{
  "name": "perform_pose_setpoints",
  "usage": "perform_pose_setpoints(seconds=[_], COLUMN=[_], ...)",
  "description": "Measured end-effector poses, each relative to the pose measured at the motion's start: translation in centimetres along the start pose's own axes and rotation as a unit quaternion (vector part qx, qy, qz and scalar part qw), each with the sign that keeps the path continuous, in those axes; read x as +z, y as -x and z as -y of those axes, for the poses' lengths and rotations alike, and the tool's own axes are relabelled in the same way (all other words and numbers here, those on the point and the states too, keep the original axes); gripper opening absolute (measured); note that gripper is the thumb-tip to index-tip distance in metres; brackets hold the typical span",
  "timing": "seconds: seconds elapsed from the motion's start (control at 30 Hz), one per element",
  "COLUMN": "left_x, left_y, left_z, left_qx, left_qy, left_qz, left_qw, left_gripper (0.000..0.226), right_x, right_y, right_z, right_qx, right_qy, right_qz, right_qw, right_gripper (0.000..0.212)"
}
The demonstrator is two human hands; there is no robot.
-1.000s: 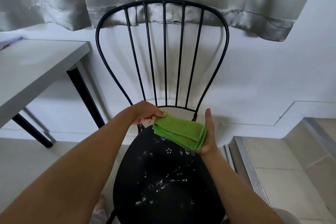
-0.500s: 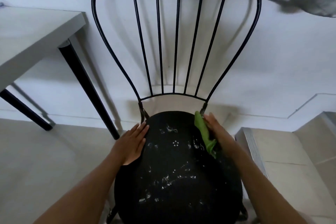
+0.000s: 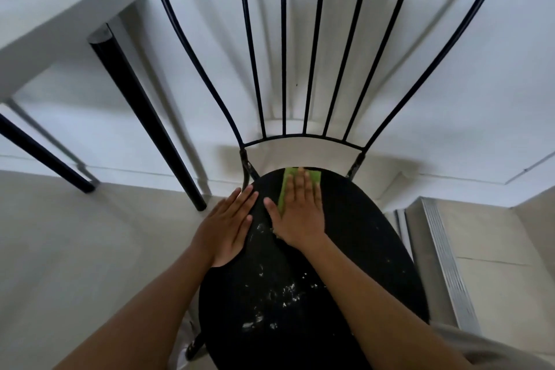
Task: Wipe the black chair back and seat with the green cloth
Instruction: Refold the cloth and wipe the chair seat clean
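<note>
Seat wipe just starting; chair back looks untouched.

Landmark = seat, round, matte black. Left of it: white table with black tubular legs. Left hand lies flat on seat's left edge, fingers extended, grasping nothing. Right hand presses the cloth, green, folded, soft, onto seat's rear, fingers spread flat, not clenched. White specks cover seat's centre and front, so most wiping remains. Back: thin black metal rods.
</note>
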State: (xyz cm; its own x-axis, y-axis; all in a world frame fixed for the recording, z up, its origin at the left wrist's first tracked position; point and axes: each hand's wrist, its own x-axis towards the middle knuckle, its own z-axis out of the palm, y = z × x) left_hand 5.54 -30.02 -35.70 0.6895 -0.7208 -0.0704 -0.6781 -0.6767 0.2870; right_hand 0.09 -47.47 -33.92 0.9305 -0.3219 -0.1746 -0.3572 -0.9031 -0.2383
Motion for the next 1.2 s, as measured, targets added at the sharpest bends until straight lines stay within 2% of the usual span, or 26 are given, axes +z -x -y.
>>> perform_pose_setpoints(seconds=[0.07,0.13,0.2,0.3,0.37,0.43,0.5,0.57,0.63,0.7,0.77,0.83,0.9,0.97,1.03,1.1,1.2], left_x=[0.0,-0.1,-0.3,-0.5,-0.7,-0.9,-1.0,-1.1,-1.4,-1.9,-2.2,-2.3,-2.3,-2.2,-2.2,-2.1,-2.3], left_y=[0.0,0.1,0.1,0.0,0.0,-0.1,-0.2,-0.5,-0.8,-1.2,-1.4,-1.4,-1.3,-1.4,-1.4,-1.5,-1.6], left_z=[0.0,-0.1,-0.3,-0.4,-0.4,-0.5,-0.2,0.4,1.1,1.4,1.2,1.1,1.1,1.2,1.3,1.3,1.4], left_qx=[0.005,0.006,0.004,0.012,0.025,0.036,0.048,0.067,0.090,0.116,0.135,0.144,0.145,0.142,0.143,0.142,0.146], left_qy=[-0.002,-0.001,0.002,-0.010,-0.024,-0.033,-0.034,-0.038,-0.047,-0.066,-0.080,-0.086,-0.089,-0.088,-0.084,-0.074,-0.064], left_qz=[-0.008,-0.011,-0.007,-0.003,-0.002,0.005,0.022,0.038,0.053,0.068,0.078,0.081,0.078,0.077,0.075,0.077,0.084], left_qw=[1.000,1.000,1.000,1.000,0.999,0.999,0.998,0.996,0.993,0.989,0.985,0.982,0.982,0.983,0.983,0.984,0.984], left_gripper=[0.076,0.073,0.067,0.064,0.067,0.071,0.072,0.073,0.074,0.073,0.071,0.070,0.070,0.069,0.068,0.067,0.068], right_x=[0.9,0.9,-0.1,-2.5,-3.3,-2.9,-1.9,-0.7,-0.3,-0.9,-1.9,-2.9,-2.8,-1.7,-0.3,0.2,-0.3], right_y=[3.6,7.8,9.5,7.2,4.2,2.1,1.9,4.6,8.3,10.2,9.8,7.3,4.0,1.8,2.6,6.2,9.9], right_z=[1.1,-1.4,-6.2,-12.6,-13.1,-10.5,-6.7,-3.7,-4.0,-7.7,-11.9,-14.0,-12.1,-7.9,-3.4,-1.8,-5.5], right_qx=[-0.092,-0.135,-0.094,0.028,0.060,0.040,-0.029,-0.152,-0.270,-0.322,-0.269,-0.153,-0.068,-0.049,-0.126,-0.236,-0.351], right_qy=[-0.015,0.000,0.024,0.043,0.042,0.047,0.063,0.069,0.061,0.067,0.089,0.097,0.083,0.071,0.070,0.068,0.088], right_qz=[0.018,0.034,0.026,-0.013,-0.008,-0.005,0.010,0.051,0.095,0.102,0.070,0.049,0.032,0.033,0.048,0.083,0.110], right_qw=[0.995,0.990,0.995,0.999,0.997,0.998,0.998,0.985,0.956,0.939,0.956,0.982,0.994,0.996,0.988,0.966,0.926], right_gripper=[0.073,0.070,0.074,0.089,0.089,0.086,0.081,0.073,0.070,0.068,0.070,0.076,0.080,0.081,0.079,0.076,0.070])
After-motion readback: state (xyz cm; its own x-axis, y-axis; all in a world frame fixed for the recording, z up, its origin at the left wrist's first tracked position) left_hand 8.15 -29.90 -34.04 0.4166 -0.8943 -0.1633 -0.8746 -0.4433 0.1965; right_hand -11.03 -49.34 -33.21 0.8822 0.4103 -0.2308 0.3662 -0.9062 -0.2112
